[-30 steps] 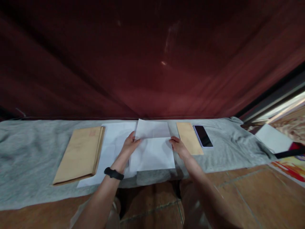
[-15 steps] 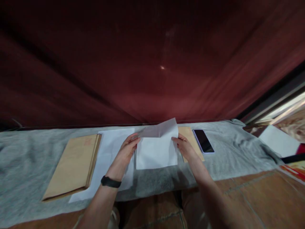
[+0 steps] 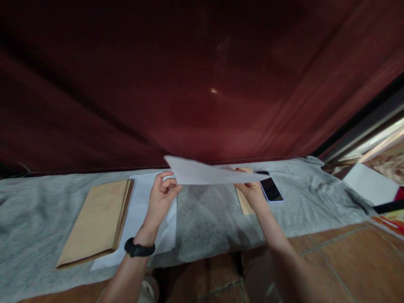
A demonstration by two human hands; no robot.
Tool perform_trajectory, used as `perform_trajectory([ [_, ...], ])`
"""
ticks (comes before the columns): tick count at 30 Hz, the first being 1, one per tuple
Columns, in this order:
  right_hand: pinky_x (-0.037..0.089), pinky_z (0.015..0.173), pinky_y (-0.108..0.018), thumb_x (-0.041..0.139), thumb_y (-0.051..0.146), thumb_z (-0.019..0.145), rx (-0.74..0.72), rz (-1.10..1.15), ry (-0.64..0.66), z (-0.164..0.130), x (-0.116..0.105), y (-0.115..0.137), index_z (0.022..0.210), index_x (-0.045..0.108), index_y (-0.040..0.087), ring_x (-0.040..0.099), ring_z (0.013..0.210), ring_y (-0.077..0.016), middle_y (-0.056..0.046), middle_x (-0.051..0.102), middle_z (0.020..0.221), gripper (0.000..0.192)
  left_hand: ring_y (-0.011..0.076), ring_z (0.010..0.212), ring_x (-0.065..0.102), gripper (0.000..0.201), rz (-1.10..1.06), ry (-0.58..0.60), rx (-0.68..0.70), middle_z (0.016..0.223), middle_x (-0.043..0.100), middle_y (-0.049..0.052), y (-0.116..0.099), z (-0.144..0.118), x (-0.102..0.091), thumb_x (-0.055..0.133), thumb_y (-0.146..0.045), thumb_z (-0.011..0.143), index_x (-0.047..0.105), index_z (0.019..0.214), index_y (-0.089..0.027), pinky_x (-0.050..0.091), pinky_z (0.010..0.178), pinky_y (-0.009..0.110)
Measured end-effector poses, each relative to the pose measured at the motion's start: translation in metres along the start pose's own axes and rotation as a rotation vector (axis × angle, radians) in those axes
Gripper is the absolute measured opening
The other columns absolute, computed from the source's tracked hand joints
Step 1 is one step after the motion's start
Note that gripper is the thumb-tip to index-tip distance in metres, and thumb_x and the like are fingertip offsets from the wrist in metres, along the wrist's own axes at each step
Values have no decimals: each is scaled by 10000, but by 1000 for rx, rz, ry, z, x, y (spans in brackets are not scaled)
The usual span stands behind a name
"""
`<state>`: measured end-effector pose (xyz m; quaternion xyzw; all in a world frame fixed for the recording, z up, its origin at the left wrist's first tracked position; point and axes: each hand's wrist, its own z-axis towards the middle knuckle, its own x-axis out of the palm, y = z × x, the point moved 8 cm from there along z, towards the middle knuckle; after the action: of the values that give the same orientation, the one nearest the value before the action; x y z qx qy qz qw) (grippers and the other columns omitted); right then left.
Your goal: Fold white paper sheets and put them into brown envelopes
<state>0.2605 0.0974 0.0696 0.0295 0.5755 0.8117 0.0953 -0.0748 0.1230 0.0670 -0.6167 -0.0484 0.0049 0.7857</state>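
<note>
Our right hand [image 3: 255, 197] is closed, thumb against fingers, on the right part of a white paper [image 3: 202, 173]; our left hand [image 3: 159, 200] is loosely curled at its left end, a gap showing between forefinger and thumb, though we cannot tell from this angle whether it has hold of the edge. We have the paper raised above the middle of the bench, nearly edge-on to us, its long axis running left to right. Its left end flares to a corner pointing up and away from us, while the right end tapers to a thin blurred tip over the top of the phone [image 3: 272, 190]. That phone is a flat slab with rounded corners, a glossy black screen and a pale purple rim, slanted with its near end to the right.

Beside it, partly under our right hand, lies a smooth tan envelope [image 3: 246, 204]. To our left, a white sheet [image 3: 167, 233] lies flat, with a stack of matte brown envelopes [image 3: 94, 216] at its left, layered edges showing, slanting toward our lower left. Soft, rumpled grey cloth [image 3: 208, 225] lies beneath everything. We wear a black wristband [image 3: 139, 247] on the left wrist. Behind stands a dark red covering [image 3: 189, 92] with long creases; terracotta tiles [image 3: 344, 256] lie below.
</note>
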Motion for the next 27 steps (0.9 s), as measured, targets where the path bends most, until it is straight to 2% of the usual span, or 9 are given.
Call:
perform_trajectory([
  [2,388,1153,-487,779,434,799,-37,-86,102,-2,6,1,838,783,264,583,1263,-288,-72,742,1186,174,164,827,685,742,-1,119,-81,883,739,3,8,-3,5,866,-342,696,563,1367,-252,520,804,274],
  [3,368,1172,-492,767,407,808,-41,-126,154,-4,9,-2,840,783,264,565,1295,-289,-82,731,1219,148,191,874,698,748,22,202,-127,939,752,36,13,-4,8,867,-360,693,579,1372,-241,532,822,295],
  [5,376,1174,-502,756,350,802,-22,-196,233,-9,13,-13,873,784,263,569,1299,-287,-89,722,1239,116,260,993,703,578,119,365,-176,1059,763,100,24,-10,13,861,-377,685,712,1220,-216,549,896,356],
  [8,394,1174,-502,720,251,798,8,-335,346,-24,19,-34,996,787,259,578,1299,-285,-89,706,1284,209,301,1164,663,264,353,504,-112,1191,757,84,39,-21,15,757,-295,768,810,1024,-257,491,1080,442],
  [9,389,1183,-496,683,216,815,9,-385,398,-30,22,-39,1079,780,260,573,1313,-283,-89,689,1323,285,289,1197,653,267,425,536,-66,1212,755,64,43,-27,16,697,-238,800,814,1036,-279,464,1123,454],
  [12,351,1222,-459,545,118,871,-17,-531,581,-55,32,-46,1370,660,260,510,1398,-263,-89,586,1485,532,231,1279,618,515,604,664,44,1340,703,35,54,-49,24,510,-57,829,768,1196,-312,427,1181,441],
  [16,323,1246,-451,464,30,869,-31,-692,767,-85,38,-48,1455,589,280,438,1467,-237,-63,488,1582,649,206,1364,559,706,794,753,93,1522,565,16,66,-69,23,415,40,819,661,1365,-333,419,1201,432],
  [22,267,1271,-463,506,-81,712,-35,-702,893,-105,36,-48,1457,576,342,310,1543,-230,-9,373,1655,860,193,1396,532,794,882,808,146,1520,568,-15,66,-83,16,416,87,759,651,1376,-354,396,1223,404],
  [27,210,1286,-475,505,-47,729,53,-553,948,-110,28,-44,1287,706,398,381,1508,-188,59,502,1564,742,208,1308,610,674,829,865,61,1405,666,-4,56,-88,13,447,40,792,731,1268,-342,451,1174,397],
])
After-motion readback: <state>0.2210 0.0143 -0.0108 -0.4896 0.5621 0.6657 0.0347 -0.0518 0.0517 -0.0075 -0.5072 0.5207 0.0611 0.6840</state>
